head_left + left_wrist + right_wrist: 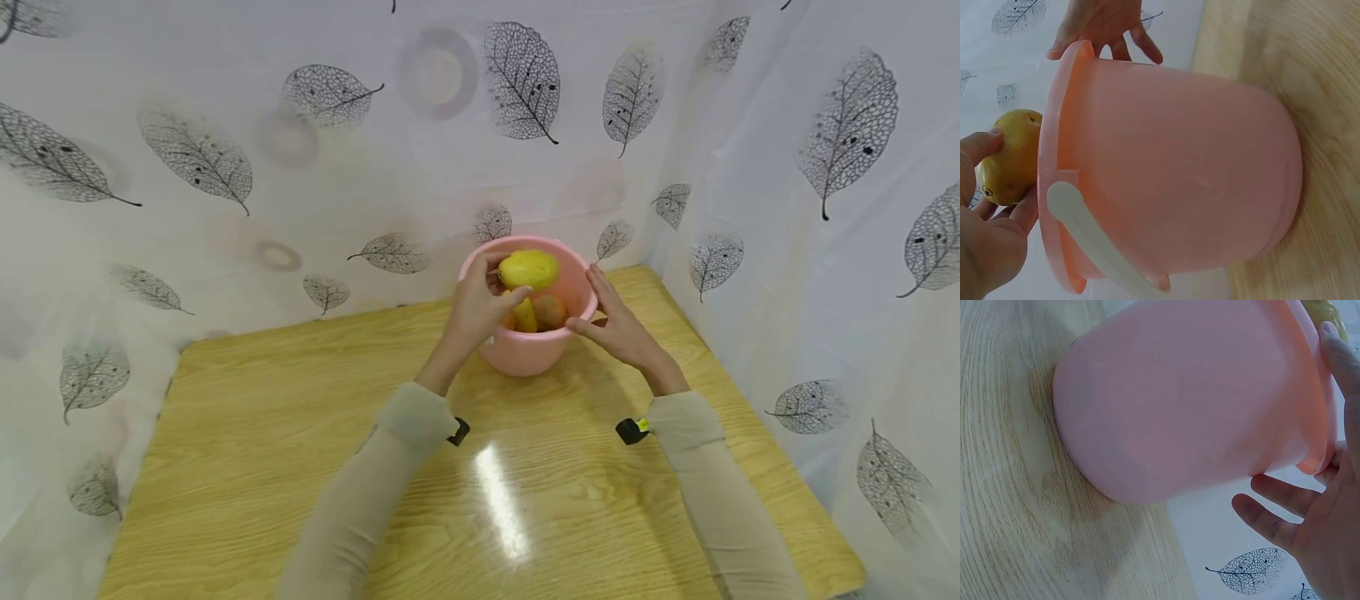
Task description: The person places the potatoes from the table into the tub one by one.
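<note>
A pink bucket [522, 354] stands upright on the table with fruit inside it. At its mouth my left hand [480, 302] holds a yellow mango [529, 269] between thumb and fingers, level with the rim. In the left wrist view the mango [1013, 156] shows beside the bucket's rim, the thumb on one side and fingers on the other. My right hand [618, 329] grips the right side of the bucket's rim, its thumb across the edge and some fingers against the outer wall [1197, 406]. Lower in the bucket lie another yellow fruit [526, 315] and a brownish round fruit [551, 312].
The bucket is near the back edge of a wooden table [300, 433]. White cloth with a leaf print [427, 183] hangs behind and at the sides. A white handle [1100, 240] hangs along the bucket's outer side.
</note>
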The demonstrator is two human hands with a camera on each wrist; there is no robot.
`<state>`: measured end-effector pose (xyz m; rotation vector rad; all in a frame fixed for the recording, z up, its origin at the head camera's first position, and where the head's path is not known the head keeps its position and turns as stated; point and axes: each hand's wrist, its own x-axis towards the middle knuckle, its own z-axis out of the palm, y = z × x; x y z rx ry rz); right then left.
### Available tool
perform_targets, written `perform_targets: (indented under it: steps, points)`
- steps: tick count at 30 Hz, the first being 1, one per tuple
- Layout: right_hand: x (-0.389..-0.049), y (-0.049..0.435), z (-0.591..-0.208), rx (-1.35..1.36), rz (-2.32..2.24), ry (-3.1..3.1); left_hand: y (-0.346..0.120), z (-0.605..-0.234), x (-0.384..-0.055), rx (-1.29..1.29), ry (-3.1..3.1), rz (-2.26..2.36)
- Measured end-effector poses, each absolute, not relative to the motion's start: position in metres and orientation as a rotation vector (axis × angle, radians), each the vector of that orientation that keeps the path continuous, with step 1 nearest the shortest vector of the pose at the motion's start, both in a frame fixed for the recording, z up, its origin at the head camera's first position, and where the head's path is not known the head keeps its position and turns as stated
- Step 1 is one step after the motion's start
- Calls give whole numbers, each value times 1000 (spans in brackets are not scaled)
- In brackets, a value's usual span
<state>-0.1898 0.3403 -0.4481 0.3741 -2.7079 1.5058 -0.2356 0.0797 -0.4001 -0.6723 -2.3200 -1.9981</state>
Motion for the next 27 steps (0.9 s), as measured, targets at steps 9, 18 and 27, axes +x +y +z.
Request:
perform_targets:
  steps: [9,18,27]
  points:
    - [-187,339,-446,376,1511,-2715,92,-402,-237,-744,-2394,-1992]
    - [-190,337,-447,384,1535,-2701,90,-405,-236,-774,-2428,-1834]
    - [-188,339,-443,397,1381,-2763,71,-407,-223,-789,-2554,-1389]
